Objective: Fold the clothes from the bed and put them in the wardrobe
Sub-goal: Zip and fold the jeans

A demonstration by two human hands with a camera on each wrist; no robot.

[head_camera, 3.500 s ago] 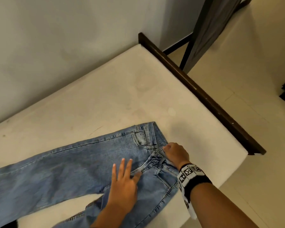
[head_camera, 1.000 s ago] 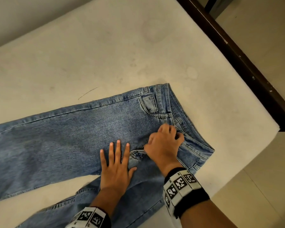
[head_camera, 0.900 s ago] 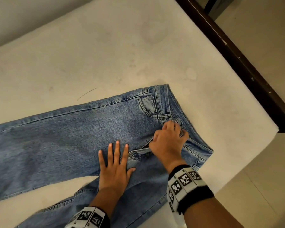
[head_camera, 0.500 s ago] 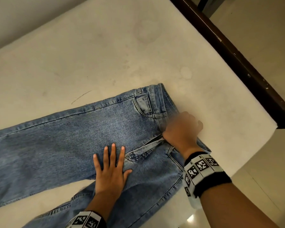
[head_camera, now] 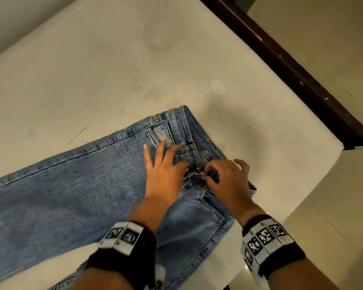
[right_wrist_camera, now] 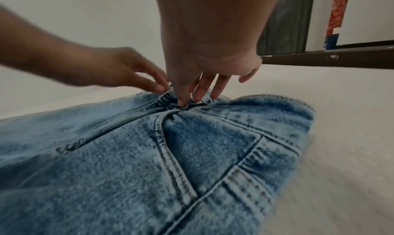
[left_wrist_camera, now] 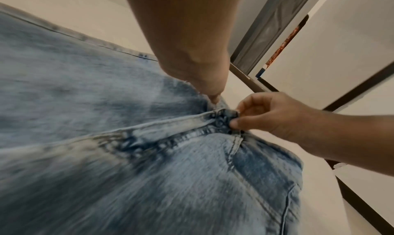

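Note:
Light blue jeans (head_camera: 76, 185) lie flat on the cream mattress (head_camera: 134, 65), waistband toward the right edge, legs running off to the left. My left hand (head_camera: 166, 164) lies on the denim just below the front pocket, fingers straight and spread, thumb beside the fly. My right hand (head_camera: 214, 174) pinches the top of the fly (head_camera: 198, 174) at the waistband between thumb and forefinger. The left wrist view shows that pinch on the button area (left_wrist_camera: 226, 117) by the right hand (left_wrist_camera: 273, 115). In the right wrist view, the right fingers (right_wrist_camera: 185, 100) bunch the denim (right_wrist_camera: 192, 154).
A dark wooden bed frame (head_camera: 281, 65) runs along the mattress's far right side. Pale tiled floor (head_camera: 333, 216) lies beyond the near right corner. A grey door panel (left_wrist_camera: 268, 27) stands past the frame. A wall borders the mattress at top left.
My left hand slid from the crotch up to just beside the fly. My right hand went from the waistband edge to pinching the fly top. The view moved closer.

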